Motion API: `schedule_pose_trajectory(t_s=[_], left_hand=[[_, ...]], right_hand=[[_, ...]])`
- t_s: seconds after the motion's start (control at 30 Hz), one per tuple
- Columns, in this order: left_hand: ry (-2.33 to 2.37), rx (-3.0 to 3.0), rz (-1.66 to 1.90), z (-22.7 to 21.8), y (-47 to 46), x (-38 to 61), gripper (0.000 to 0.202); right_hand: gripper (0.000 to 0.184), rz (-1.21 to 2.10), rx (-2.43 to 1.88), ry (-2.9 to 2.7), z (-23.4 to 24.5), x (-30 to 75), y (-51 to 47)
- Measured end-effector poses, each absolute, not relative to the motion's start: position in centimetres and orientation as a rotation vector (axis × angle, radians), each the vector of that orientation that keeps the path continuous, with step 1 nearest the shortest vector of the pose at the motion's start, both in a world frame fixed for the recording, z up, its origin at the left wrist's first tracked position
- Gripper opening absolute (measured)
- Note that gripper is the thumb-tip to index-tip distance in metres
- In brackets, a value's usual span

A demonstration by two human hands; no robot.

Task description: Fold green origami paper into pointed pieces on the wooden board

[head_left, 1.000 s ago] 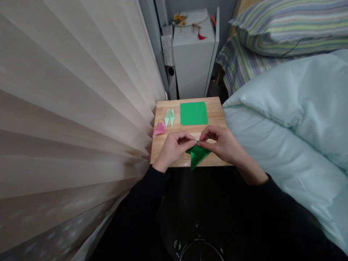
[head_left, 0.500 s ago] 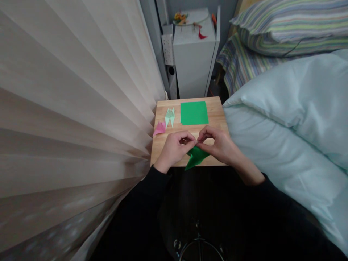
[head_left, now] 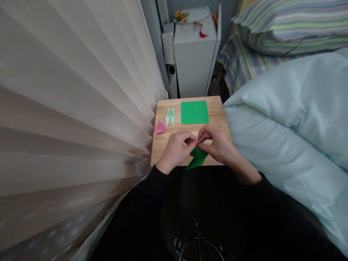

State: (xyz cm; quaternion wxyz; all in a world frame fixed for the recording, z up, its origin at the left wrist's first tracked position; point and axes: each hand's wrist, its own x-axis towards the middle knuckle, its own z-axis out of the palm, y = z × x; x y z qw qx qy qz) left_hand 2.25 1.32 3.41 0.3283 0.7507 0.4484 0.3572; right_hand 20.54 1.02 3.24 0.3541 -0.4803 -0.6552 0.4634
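A folded dark green paper hangs over the near edge of a small wooden table. My left hand and my right hand meet above it, both pinching its top edge with closed fingers. Behind my hands a flat green paper square lies on the table. To its left sit a pale mint folded paper piece and a pink folded paper piece.
A beige pleated curtain fills the left side and touches the table's left edge. A pale blue duvet presses against the table's right side. A white cabinet stands behind the table, and a striped pillow lies at the top right.
My two hands have drawn closer together and moved slightly away from me. The green folded paper has tucked further under my fingers, with less of it showing.
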Motion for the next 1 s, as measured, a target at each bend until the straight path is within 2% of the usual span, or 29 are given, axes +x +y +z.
schedule_pose_trajectory(t_s=[0.17,0.6,0.8,1.0], left_hand=[[1.169,2.031,0.913,2.9,1.4,2.2,0.018],[1.127,2.087,0.919,3.1,1.4,1.9,0.017],[1.103,2.121,0.906,3.3,1.4,2.1,0.017],[1.144,2.038,0.801,3.4,1.4,1.9,0.012]], right_hand=[[0.022,1.279,-1.256,-1.648,2.0,20.5,1.2],[0.017,1.129,-1.422,-2.033,1.3,19.6,0.9],[0.016,1.115,-1.357,-2.17,0.6,19.3,0.7],[0.02,1.137,-1.456,-2.096,1.2,19.2,0.7]])
